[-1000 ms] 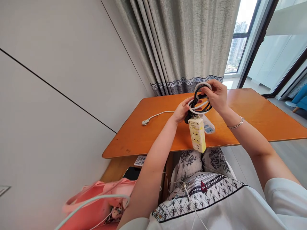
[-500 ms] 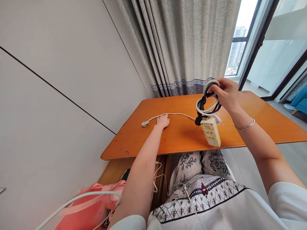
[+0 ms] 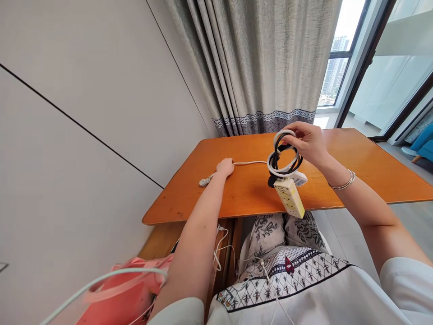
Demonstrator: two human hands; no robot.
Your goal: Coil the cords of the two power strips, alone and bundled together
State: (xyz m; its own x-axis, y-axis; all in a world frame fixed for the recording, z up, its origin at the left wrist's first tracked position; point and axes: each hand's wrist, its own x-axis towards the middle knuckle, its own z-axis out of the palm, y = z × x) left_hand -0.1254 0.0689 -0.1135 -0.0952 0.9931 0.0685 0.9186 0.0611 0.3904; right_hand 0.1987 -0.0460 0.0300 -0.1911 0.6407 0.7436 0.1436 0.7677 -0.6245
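My right hand [image 3: 307,142] pinches the top of a coil of black and white cables [image 3: 284,153], raised over the table. A worn cream power strip [image 3: 290,197] with sockets hangs tilted under the coil, its lower end by the table's front edge. A white adapter [image 3: 299,178] shows behind it. Left of the coil, a white cord [image 3: 249,162] runs across to my left hand [image 3: 225,167], whose fingers are closed round it near the tabletop. Past that hand the cord ends in a white plug [image 3: 204,182] on the wood.
The orange-brown wooden table [image 3: 182,189] meets a white wall [image 3: 84,81] at left. Behind it hangs a grey curtain [image 3: 264,67]. A pink bag [image 3: 125,293] and thin white cables [image 3: 219,253] lie low at left, below the tabletop.
My right hand has moved down and left with the coil and power strip, which now tilts more. My left hand has shifted slightly left and closed on the cord.
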